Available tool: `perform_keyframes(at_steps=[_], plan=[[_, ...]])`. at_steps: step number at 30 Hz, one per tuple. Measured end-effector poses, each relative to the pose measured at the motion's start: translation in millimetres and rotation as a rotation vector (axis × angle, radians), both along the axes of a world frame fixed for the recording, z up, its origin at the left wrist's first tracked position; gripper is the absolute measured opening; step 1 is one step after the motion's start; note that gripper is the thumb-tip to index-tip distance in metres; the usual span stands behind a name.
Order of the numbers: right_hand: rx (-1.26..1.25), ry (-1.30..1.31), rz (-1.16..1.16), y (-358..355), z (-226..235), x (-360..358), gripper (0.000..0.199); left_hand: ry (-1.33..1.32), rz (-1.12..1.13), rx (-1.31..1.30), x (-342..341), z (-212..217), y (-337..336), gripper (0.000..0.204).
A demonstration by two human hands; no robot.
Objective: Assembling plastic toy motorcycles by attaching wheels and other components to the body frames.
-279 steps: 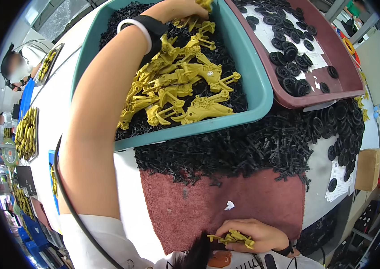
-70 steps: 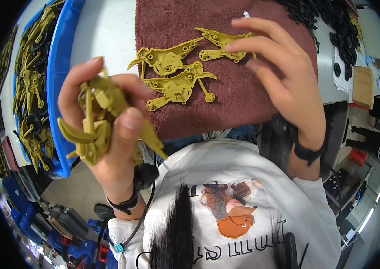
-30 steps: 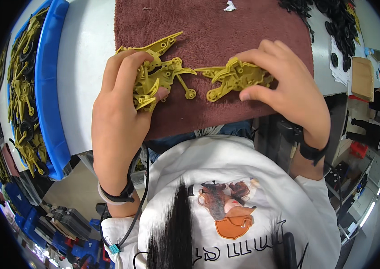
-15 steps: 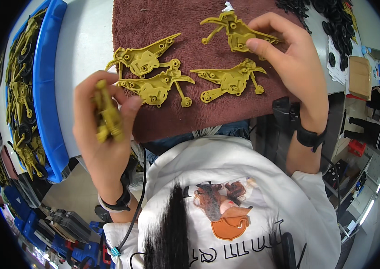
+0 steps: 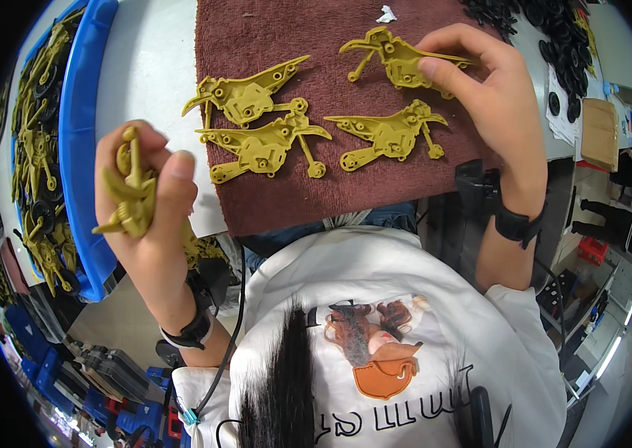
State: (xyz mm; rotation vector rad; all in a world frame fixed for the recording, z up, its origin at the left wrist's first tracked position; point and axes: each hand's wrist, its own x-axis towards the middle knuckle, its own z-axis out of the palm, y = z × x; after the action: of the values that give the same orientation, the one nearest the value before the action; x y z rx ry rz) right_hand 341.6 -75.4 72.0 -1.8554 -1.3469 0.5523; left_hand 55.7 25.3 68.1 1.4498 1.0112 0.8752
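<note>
Mustard-yellow plastic is what you work with, and the dark red cloth (image 5: 376, 172) on the desk (image 5: 148, 82) is the landmark. Nearest you, off the cloth's left edge and raised above the desk, your left hand (image 5: 148, 216) has its fingers closed round a small bunch of yellow parts (image 5: 128, 190), so some pieces are not yet laid down. On the cloth itself four bird-shaped parts lie flat and apart: two at its left half, one (image 5: 245, 93) beyond the other (image 5: 267, 145), a third (image 5: 387, 134) toward its right, and a fourth (image 5: 398, 58) at its far right. Your right hand (image 5: 491, 97) rests on that fourth one, fingers curled with the tips pressing it to the cloth. Left of the cloth, a blue bin (image 5: 77, 149) holds many more yellow pieces. Beyond the cloth's far right corner lies a heap of black round parts (image 5: 547, 30). Judging by this, four pieces are set out, a handful waits in your grip, and much of the stock stays untouched.
</note>
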Motion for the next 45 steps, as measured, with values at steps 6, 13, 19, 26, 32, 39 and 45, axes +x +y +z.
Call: perform_keyframes(at_steps=[6, 13, 19, 26, 32, 39, 45], plan=[[-0.036, 0.079, 0.03, 3.5, -1.9, 3.1, 0.016, 0.359, -0.444, 0.582, 11.5, -5.2, 2.7, 0.045], [-0.092, -0.135, 0.214, 14.5, 1.5, 0.0, 0.022, 0.59, -0.416, 0.407, 20.8, 3.0, -11.0, 0.046], [-0.185, -0.386, 0.25, 13.2, 17.2, -20.0, 0.032, 0.67, -0.42, 0.424, 20.1, 4.5, -12.2, 0.045], [0.106, -0.578, 0.232, 4.8, 8.5, -20.0, 0.028, 0.651, -0.436, 0.367, 13.5, 9.4, -12.3, 0.046], [0.068, -0.33, 0.341, 12.8, 2.5, -59.0, 0.035, 0.667, -0.464, 0.392, 8.2, 5.5, -11.5, 0.046], [0.139, -0.462, 0.46, 15.2, -16.3, -72.4, 0.031, 0.663, -0.444, 0.406, 6.9, 6.8, -15.2, 0.046], [0.079, -0.163, 0.466, 5.7, 17.3, -75.5, 0.043, -0.034, -0.271, -0.006, -1.7, 4.7, -26.7, 0.058]])
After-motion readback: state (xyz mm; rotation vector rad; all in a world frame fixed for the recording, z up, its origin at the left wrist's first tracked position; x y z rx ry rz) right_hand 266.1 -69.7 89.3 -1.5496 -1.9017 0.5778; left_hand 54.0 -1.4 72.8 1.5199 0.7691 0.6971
